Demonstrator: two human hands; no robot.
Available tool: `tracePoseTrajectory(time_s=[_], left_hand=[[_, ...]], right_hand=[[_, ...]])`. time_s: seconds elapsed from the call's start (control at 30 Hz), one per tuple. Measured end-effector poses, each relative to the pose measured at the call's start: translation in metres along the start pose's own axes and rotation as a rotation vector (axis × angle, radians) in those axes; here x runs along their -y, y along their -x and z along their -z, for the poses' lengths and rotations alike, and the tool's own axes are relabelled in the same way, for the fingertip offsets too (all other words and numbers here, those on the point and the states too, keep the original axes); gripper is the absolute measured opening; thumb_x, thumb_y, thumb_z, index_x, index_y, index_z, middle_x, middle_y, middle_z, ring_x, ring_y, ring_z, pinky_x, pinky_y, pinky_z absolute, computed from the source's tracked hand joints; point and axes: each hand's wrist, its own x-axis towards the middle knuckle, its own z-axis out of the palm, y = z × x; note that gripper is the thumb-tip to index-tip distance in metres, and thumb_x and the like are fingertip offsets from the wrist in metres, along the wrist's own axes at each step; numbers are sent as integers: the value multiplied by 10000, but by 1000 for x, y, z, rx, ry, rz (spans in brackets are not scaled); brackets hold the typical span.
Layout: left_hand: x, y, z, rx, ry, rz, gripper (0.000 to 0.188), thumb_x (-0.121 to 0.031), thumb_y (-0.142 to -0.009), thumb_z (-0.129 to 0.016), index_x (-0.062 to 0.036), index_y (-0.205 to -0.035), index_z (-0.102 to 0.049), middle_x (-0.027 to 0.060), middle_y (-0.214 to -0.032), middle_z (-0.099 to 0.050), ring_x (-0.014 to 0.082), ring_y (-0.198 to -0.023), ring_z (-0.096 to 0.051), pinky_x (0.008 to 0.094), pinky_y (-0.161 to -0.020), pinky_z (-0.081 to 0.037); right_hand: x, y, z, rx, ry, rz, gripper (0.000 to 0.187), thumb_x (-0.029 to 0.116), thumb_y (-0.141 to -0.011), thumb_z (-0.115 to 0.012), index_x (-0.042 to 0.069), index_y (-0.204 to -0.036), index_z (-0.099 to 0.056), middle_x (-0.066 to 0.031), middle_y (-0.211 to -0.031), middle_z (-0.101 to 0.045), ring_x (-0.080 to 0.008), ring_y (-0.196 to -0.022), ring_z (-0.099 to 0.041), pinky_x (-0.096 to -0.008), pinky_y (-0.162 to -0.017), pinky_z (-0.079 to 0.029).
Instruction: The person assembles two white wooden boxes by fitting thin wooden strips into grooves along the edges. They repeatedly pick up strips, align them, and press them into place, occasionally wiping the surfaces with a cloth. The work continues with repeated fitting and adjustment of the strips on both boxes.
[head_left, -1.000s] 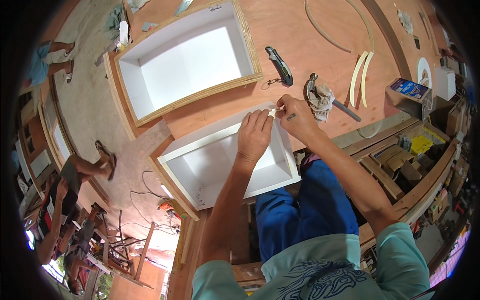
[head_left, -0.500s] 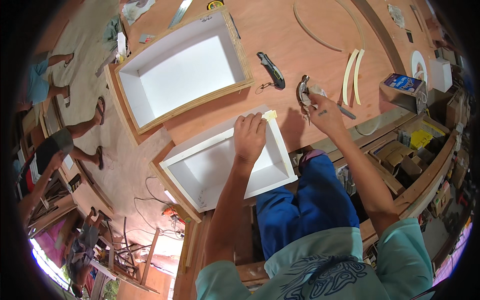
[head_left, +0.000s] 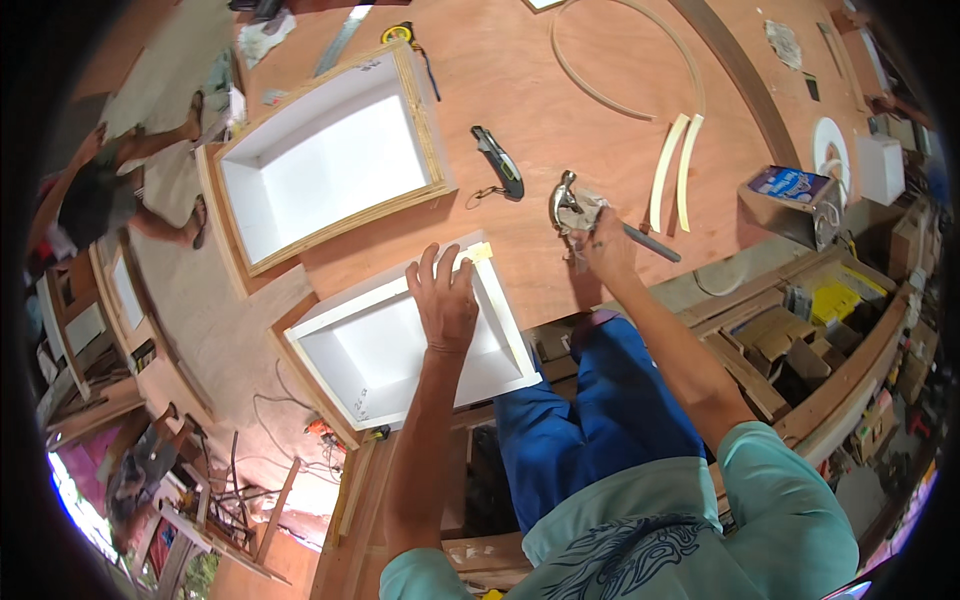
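Observation:
My left hand rests on the far rim of a small white box, its fingers spread apart. A short yellowish strip lies at that rim's right end. On the bench to the right, my right hand reaches down with bent fingers beside a crumpled pale wrapper. Whatever is pinched in its fingertips is hidden. Under and around the wrapper lies a claw hammer, its metal head to the left and its grey handle to the right.
A larger plywood-edged white box stands far left. A utility knife lies mid-bench, near two pale curved strips. At right are a rectangular can and a tape roll. A tape measure sits at the back; a person is at left.
My left hand's fingers have lifted and spread on the rim. My right hand has shifted lower beside the wrapper. The whole view has swung, and the people at left have moved.

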Motion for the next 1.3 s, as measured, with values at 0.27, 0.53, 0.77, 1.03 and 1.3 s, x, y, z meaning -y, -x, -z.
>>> tracePoseTrajectory(time_s=[0.27, 0.53, 0.77, 1.03, 1.3], left_hand=[[-45, 2, 13, -483, 480, 661, 308, -52, -940, -493, 89, -1204, -566, 237, -1230, -566, 362, -1106, -566, 375, -974, -438], [-197, -16, 11, -187, 1096, 800, 315, -231, -987, -521, 55, -1092, -603, 150, -1050, -619, 259, -939, -599, 313, -850, -458], [-192, 5, 8, -275, 1029, 948, 188, 18, -856, -587, 23, -1032, -653, 110, -906, -647, 147, -797, -586, 272, -751, -472], [-141, 81, 86, -455, 579, 761, 62, 0, -817, -667, 29, -864, -694, 180, -1117, -639, 295, -1032, -629, 330, -838, -508], [141, 208, 72, -594, -260, 1084, 329, -242, -959, -551, 43, -1118, -590, 236, -1122, -607, 412, -1121, -506, 480, -1004, -375]], right_hand=[[-46, -29, 36, 139, -269, 214, 148, 36, -803, -607, -46, -924, -583, -189, -743, -653, -390, -769, -649, -439, -684, -512], [13, 43, 107, 381, -743, 445, 368, -25, -857, -491, 5, -1213, -578, -74, -1102, -623, -163, -1038, -568, -277, -882, -453], [20, 76, 105, 942, -1201, -75, 456, 125, -952, -501, 62, -1393, -404, -48, -1198, -565, -140, -1051, -540, -237, -890, -424], [147, 44, 101, 663, -517, 907, 553, 11, -772, -666, 14, -1297, -493, -218, -1210, -537, -376, -1137, -518, -385, -924, -452], [200, 14, 9, 471, -10, 1308, 642, -47, -704, -694, -9, -1309, -484, -294, -1361, -355, -444, -1177, -464, -422, -998, -427]])
